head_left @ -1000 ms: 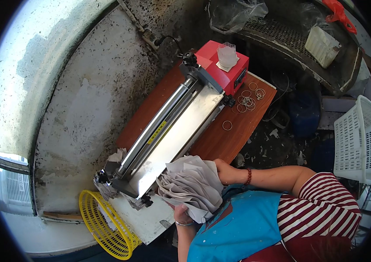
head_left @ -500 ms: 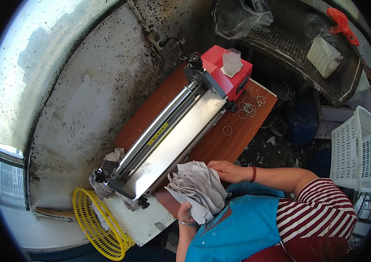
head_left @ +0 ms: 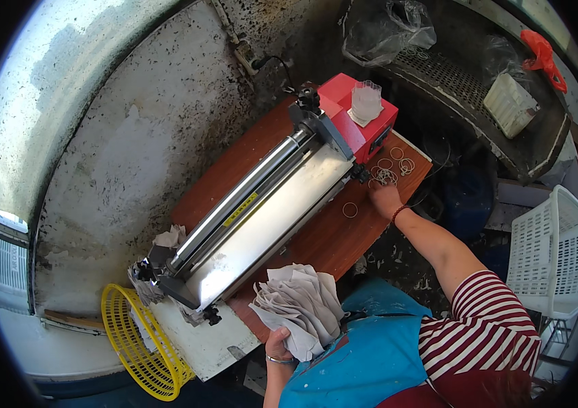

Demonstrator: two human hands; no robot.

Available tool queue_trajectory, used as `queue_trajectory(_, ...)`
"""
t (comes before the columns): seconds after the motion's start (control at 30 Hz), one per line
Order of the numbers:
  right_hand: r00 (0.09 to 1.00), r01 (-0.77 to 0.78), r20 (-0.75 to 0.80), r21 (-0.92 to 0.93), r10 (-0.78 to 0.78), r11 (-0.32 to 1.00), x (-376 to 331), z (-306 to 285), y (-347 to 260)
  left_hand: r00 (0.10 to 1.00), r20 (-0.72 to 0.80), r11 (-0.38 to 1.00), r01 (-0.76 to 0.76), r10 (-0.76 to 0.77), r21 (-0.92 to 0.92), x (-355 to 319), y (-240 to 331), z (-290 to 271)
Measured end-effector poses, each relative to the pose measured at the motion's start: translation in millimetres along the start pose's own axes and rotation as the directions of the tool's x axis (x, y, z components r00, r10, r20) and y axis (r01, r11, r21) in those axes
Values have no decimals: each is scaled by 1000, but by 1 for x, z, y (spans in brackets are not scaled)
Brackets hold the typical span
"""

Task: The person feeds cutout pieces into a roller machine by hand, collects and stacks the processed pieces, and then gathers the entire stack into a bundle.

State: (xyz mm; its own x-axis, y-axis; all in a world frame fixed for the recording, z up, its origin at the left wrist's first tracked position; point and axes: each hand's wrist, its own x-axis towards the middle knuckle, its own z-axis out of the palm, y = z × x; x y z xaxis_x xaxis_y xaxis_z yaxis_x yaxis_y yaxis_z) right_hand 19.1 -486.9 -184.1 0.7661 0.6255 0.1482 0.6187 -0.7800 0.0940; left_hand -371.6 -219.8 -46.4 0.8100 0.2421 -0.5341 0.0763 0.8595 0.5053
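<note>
My left hand grips the lower edge of a fanned stack of thin pale-grey sheets. The stack leans against my blue apron; whether it is paper or cloth I cannot tell. My right hand reaches to the right end of the brown tabletop, its fingers drawn together at a small heap of cream rubber bands. What the fingertips pinch, if anything, is hidden. One loose rubber band lies apart, left of this hand.
A roller machine with a red housing fills the table's middle. A clear cup stands on the housing. At lower left is a yellow basket, at right a white basket. A dark metal trough stands behind.
My right hand has left the stack's side and moved up and right to the rubber bands. My left hand keeps its grip on the sheets. The whole view has shifted slightly.
</note>
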Motion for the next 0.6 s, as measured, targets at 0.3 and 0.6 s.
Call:
queue_trajectory(0.3,964,266,-72,197,-256,944,-12,-23,-43,999,-38,1000,13,-14,-26,-6,-3,0)
queue_trajectory(0.6,939,344,-59,90,-340,935,-8,-8,-64,998,6,998,55,-55,-14,-4,-3,-12)
